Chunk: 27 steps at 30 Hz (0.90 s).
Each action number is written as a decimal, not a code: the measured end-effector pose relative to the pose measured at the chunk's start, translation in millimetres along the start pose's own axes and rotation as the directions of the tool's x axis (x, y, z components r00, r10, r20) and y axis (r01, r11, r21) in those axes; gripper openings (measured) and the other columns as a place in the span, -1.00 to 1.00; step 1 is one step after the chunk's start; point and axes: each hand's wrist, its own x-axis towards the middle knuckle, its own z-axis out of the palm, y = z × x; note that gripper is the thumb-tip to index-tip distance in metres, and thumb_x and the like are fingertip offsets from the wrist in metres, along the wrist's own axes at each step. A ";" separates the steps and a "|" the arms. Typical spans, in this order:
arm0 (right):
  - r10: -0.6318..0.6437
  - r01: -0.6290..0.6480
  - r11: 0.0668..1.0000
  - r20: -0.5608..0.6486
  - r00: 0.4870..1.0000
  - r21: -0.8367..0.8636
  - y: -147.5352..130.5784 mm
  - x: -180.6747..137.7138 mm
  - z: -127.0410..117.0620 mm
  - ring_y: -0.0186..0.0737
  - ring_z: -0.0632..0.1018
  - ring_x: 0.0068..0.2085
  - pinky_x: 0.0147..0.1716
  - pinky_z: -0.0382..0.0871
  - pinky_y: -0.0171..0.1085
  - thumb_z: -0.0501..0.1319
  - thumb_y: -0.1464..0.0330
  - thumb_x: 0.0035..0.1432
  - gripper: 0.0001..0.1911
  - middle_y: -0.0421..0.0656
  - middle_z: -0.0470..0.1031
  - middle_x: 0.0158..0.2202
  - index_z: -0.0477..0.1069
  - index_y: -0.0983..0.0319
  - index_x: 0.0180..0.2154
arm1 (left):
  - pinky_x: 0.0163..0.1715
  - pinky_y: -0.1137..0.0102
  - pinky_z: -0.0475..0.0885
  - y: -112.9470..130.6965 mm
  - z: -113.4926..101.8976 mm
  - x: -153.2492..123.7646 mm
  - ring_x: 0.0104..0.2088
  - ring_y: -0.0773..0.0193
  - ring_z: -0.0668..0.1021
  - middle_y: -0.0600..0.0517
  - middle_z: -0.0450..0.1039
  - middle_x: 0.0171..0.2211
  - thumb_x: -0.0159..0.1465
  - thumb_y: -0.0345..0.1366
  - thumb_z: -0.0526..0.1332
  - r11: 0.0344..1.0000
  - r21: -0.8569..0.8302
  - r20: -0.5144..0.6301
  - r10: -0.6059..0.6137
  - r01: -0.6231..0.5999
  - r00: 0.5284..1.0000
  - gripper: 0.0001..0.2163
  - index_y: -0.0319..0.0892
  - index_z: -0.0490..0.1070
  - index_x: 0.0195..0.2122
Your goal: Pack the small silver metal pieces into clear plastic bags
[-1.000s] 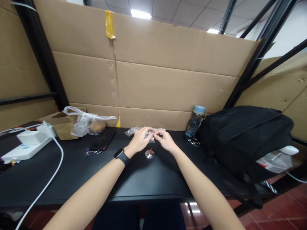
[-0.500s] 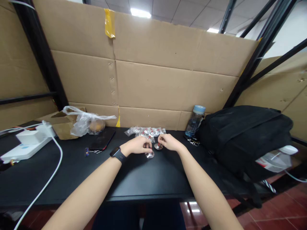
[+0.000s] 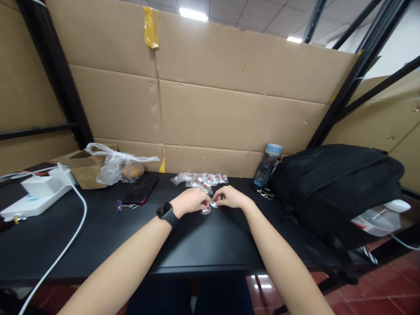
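My left hand [image 3: 190, 200] is closed, thumb and fingers pinching the red stem of a small shiny silver disc [image 3: 206, 211] that looks like a spinning top. It is low over the black table, and I cannot tell whether it touches. Beside it, my right hand [image 3: 232, 197] pinches the red stem of a second silver disc [image 3: 214, 204], which is tilted and partly covered by my fingers. The two discs are close together. Just behind my hands lie several similar silver-and-red pieces in clear plastic packets [image 3: 200, 178].
A black backpack [image 3: 337, 188] and a blue-capped water bottle [image 3: 267, 164] stand on the right. At left are a dark phone-like slab [image 3: 141, 191], a plastic bag [image 3: 113, 168], a cardboard box [image 3: 87, 173] and a white power strip [image 3: 36, 203] with its cable. Cardboard panels [image 3: 210, 118] wall the back.
My hands have moved slightly, bringing the two discs closer together. The right disc has tipped from nearly flat to tilted, and my left fingers have closed further around their stem.
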 end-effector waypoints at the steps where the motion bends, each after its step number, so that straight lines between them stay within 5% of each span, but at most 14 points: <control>1: 0.001 -0.001 1.000 -0.005 1.000 0.007 -0.2 0.5 0.8 -0.30 0.56 -0.42 -0.36 0.32 -0.37 0.36 0.44 0.03 -0.83 -0.21 0.62 -0.43 0.63 0.24 -0.26 | -0.34 0.42 0.37 -0.3 0.2 -0.1 -0.35 0.18 0.58 0.03 0.57 -0.42 0.16 -0.46 0.31 1.000 0.013 -0.003 -0.012 0.012 1.000 -0.88 -0.08 0.59 -0.39; 11: -0.021 0.016 0.998 -0.087 0.996 -0.063 -0.8 3.6 10.6 -0.28 0.53 -0.44 -0.38 0.31 -0.35 0.23 0.53 0.09 -0.91 -0.17 0.58 -0.45 0.48 0.26 -0.40 | -0.28 0.37 0.39 -17.7 0.6 -2.2 -0.35 0.12 0.59 -0.04 0.56 -0.42 0.27 -0.42 0.21 0.990 0.030 -0.124 -0.137 0.141 0.983 -0.88 -0.13 0.53 -0.36; 16: -0.065 0.127 0.960 -0.240 0.969 0.250 -3.7 6.8 8.0 -0.25 0.54 -0.36 -0.30 0.37 -0.29 0.17 0.38 0.23 -0.93 -0.16 0.57 -0.37 0.41 0.23 -0.29 | -0.26 0.40 0.37 -28.7 -4.0 -0.4 -0.33 0.20 0.58 0.02 0.57 -0.36 0.33 -0.38 0.17 0.982 -0.175 -0.348 -0.133 0.076 0.928 -0.89 -0.14 0.48 -0.31; 20: 0.105 0.189 0.841 -0.497 0.861 0.507 -10.2 13.2 8.5 -0.23 0.52 -0.36 -0.40 0.35 -0.31 0.23 0.17 0.20 -0.76 -0.20 0.50 -0.40 0.36 0.20 -0.24 | -0.27 0.41 0.38 -29.8 -2.5 4.7 -0.34 0.23 0.57 0.05 0.58 -0.33 0.34 -0.28 0.19 0.934 -0.342 -0.497 -0.275 0.106 0.823 -0.89 -0.13 0.49 -0.29; 22: 0.163 0.219 0.775 -0.522 0.837 0.594 -16.0 15.9 12.3 -0.22 0.53 -0.34 -0.44 0.35 -0.33 0.28 0.11 0.15 -0.69 -0.20 0.49 -0.40 0.35 0.20 -0.26 | -0.30 0.42 0.40 -27.1 0.3 7.7 -0.33 0.24 0.57 0.05 0.58 -0.33 0.34 -0.24 0.20 0.897 -0.434 -0.518 -0.324 0.083 0.792 -0.87 -0.13 0.49 -0.28; 27: 0.173 0.242 0.645 -0.447 0.878 0.725 -31.5 16.7 22.2 -0.17 0.58 -0.23 -0.34 0.51 -0.26 0.36 0.08 0.06 -0.63 -0.15 0.52 -0.25 0.37 0.20 -0.27 | -0.29 0.41 0.43 -15.8 7.4 13.0 -0.32 0.23 0.59 0.02 0.58 -0.33 0.34 -0.20 0.19 0.833 -0.554 -0.515 -0.339 -0.003 0.787 -0.84 -0.17 0.49 -0.25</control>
